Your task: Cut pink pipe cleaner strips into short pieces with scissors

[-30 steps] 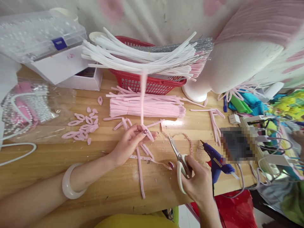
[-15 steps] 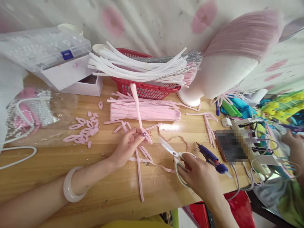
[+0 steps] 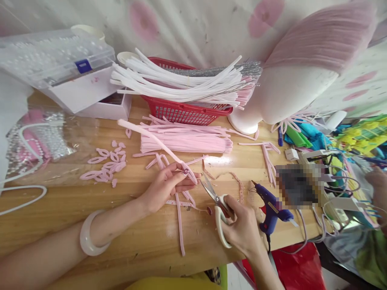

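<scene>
Between thumb and fingers, my left hand [image 3: 169, 183] pinches a pink pipe cleaner [image 3: 151, 139], whose long free end points up and left. The held end is folded into a small loop near the thumb. My right hand [image 3: 243, 223] grips white-handled scissors [image 3: 222, 201] with the blades parted. Their tips are close to the folded end; whether they touch it I cannot tell. Beneath my left hand lie more bent pink stems [image 3: 180, 229] and part of a measuring tape [image 3: 181, 203]. To the left rest several small pink loops [image 3: 104, 171] on the table.
A bundle of pink pipe cleaners [image 3: 184, 141] lies before a red basket [image 3: 184, 114] holding white ones. A blue glue gun [image 3: 270, 203] is right of the scissors. At back right stands a white mannequin head [image 3: 298, 94]. Another person's hand [image 3: 376, 181] shows at far right.
The pipe cleaner's free end has swung from upright to the left. The scissors have opened and come nearer its folded end, and more of the glue gun shows.
</scene>
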Demonstrator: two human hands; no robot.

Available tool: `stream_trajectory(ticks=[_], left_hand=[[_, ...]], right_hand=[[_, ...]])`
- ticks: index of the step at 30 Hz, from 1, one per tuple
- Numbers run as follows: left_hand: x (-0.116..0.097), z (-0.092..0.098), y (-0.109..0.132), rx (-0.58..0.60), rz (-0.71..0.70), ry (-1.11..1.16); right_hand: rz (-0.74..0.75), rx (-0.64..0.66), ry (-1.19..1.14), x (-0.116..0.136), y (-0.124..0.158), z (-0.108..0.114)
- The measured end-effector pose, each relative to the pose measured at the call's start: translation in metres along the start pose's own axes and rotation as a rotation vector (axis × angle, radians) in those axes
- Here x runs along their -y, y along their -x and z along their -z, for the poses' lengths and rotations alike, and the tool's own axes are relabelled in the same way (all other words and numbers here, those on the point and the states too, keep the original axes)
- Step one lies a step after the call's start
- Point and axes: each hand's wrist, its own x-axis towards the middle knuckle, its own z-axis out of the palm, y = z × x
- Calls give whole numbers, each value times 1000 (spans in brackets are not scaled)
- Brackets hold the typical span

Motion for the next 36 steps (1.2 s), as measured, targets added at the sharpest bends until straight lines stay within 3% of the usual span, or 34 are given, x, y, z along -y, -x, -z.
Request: stream_trajectory(ticks=[7, 30, 36], left_hand=[[1, -1, 0, 6, 47, 14], [4, -2, -1, -61, 39, -14], [2, -3, 0, -25, 20, 5]], right_hand=[[64, -121, 136, 4, 3, -14], [59, -150, 140, 4, 0, -22], [76, -169, 60, 1, 1, -23]])
